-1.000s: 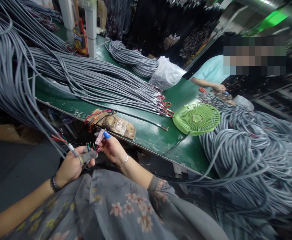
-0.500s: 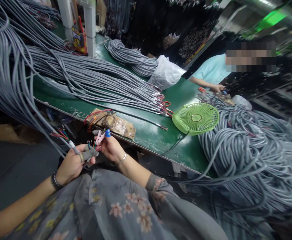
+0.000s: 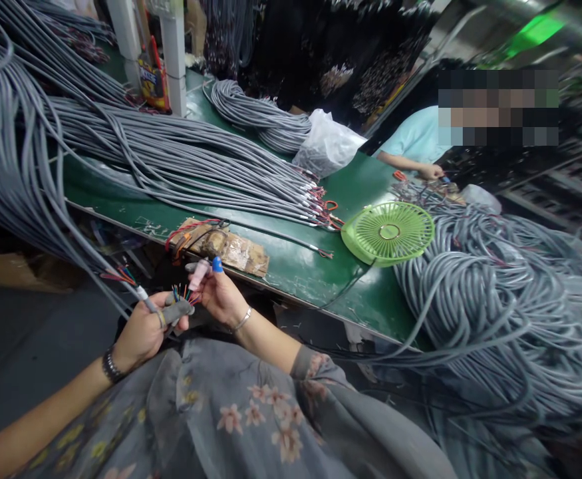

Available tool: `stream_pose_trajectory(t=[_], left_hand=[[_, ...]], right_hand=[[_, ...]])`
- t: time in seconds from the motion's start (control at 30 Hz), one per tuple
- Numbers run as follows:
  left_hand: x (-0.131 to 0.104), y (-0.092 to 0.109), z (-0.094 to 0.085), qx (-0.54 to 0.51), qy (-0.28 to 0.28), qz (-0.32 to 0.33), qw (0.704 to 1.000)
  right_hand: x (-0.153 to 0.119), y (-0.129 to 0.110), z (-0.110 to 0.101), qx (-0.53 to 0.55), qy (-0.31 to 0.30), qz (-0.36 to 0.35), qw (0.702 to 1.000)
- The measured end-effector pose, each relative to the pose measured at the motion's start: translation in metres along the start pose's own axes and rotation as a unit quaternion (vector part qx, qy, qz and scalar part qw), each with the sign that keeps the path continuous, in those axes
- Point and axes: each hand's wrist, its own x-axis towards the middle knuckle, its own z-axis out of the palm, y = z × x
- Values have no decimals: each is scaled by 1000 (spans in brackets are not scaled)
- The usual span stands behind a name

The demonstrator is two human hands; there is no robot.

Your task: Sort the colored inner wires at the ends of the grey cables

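Note:
My left hand (image 3: pixel 144 329) is closed round the end of a grey multi-core cable (image 3: pixel 147 303), its thumb in a grey finger cover. Thin coloured wires (image 3: pixel 181 293) fan out beyond that thumb. Close beside it, my right hand (image 3: pixel 223 301) grips a small pink clip-like tool (image 3: pixel 199 274) right at the wires; a blue cover sits on one fingertip. Some red wires run between the two hands. Whether the tool's jaws touch a wire cannot be made out. A second stripped cable end (image 3: pixel 121 274) hangs just left of my left hand.
A taped wooden block (image 3: pixel 235 249) lies at the green table's (image 3: pixel 291 276) near edge. Grey cable bundles (image 3: pixel 195 153) stretch behind it. A green fan (image 3: pixel 389 233) and a large cable heap (image 3: pixel 495 299) stand right. Across the table sits a person in a light blue top (image 3: pixel 418 136).
The pink tool has turned in my right hand, its two spread arms now showing as one block. The wires by my left thumb have shifted slightly; the left hand stays on the cable.

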Motion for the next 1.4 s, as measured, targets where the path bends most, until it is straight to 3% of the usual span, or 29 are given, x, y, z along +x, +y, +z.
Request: stream_pose_trajectory(t=[0.27,0.53,0.77,0.97,1.13,1.27,1.4], left_hand=[[-10,-6,-10,10,3,28,1000],[-8,1,4,-46,55,19,997],[-5,-3,3,-26,56,17,998],[-5,-5,1,13,42,38,998],[-8,-11,-8,63,19,69,995],[-9,-16,-15,119,0,86,989],[-9,-11,-14,169,-45,61,983]], right_hand=[[-5,-6,-3,-32,-17,-16,999],[-6,0,-8,-52,-36,-45,997],[-3,0,-7,-27,-8,-26,999],[-4,0,-6,-43,-16,-13,999],[-13,2,-17,-124,-90,23,988],[-24,6,-20,-189,-95,-6,977],[-27,9,-16,-220,-94,-30,970]])
